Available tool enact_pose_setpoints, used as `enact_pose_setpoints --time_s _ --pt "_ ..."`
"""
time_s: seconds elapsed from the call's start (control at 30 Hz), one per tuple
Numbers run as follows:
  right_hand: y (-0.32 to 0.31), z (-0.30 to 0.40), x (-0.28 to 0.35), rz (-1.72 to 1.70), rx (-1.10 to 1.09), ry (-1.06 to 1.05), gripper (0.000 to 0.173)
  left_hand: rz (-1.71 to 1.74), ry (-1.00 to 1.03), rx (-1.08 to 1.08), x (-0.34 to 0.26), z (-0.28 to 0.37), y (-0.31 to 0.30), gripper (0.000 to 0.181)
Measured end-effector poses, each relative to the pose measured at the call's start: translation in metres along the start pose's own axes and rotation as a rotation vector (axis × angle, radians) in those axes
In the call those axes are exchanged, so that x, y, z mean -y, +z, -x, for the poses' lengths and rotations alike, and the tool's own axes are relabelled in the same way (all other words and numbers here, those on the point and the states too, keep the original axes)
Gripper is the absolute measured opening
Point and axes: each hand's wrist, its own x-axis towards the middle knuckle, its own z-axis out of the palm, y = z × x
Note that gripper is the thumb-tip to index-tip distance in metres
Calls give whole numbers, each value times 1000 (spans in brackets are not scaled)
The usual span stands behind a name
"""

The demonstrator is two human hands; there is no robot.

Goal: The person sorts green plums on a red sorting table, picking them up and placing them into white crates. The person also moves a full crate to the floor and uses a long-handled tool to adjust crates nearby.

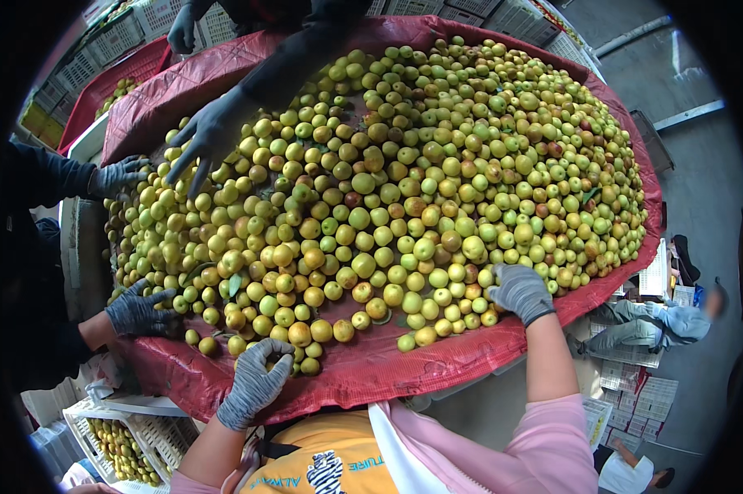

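Note:
A broad heap of green and yellow jujube fruits (363,183) lies on a table lined with a red woven plastic sheet (408,370). My left hand (259,378), in a grey knit glove, is at the near edge of the heap, thumb and forefinger curved towards each other; whether a fruit is between them is hidden. My right hand (522,291), gloved alike, rests at the near right edge of the heap with its fingertips against fruits; its palm faces down, so what is under it is hidden. Some green leaves (235,284) lie among the fruits.
Co-workers' gloved hands reach in at the left (141,312), upper left (119,177) and top (207,139). A white plastic crate of fruits (78,415) stands at lower left, a red crate (78,117) at upper left. Stacked crates (637,401) and a seated person (674,324) are at right.

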Motion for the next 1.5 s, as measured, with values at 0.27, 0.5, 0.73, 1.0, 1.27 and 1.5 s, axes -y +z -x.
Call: enact_pose_setpoints --time_s 0.27,0.5,0.73,1.0,1.27,1.5 --pt "30 3 67 -195 -125 -47 67 -23 61 64 -17 19 3 19" --pt "8 40 94 -417 -286 74 69 249 -70 101 -16 49 -11 23" --pt "9 105 215 -937 74 -912 45 194 317 103 -18 54 15 58" --pt "69 11 179 147 -463 -539 128 1260 -74 -331 39 165 -104 42" --pt "53 5 289 112 -697 -862 122 273 -155 -1219 237 322 -237 34" --pt "31 27 421 39 -528 -742 110 698 -291 -1503 248 347 -187 34"
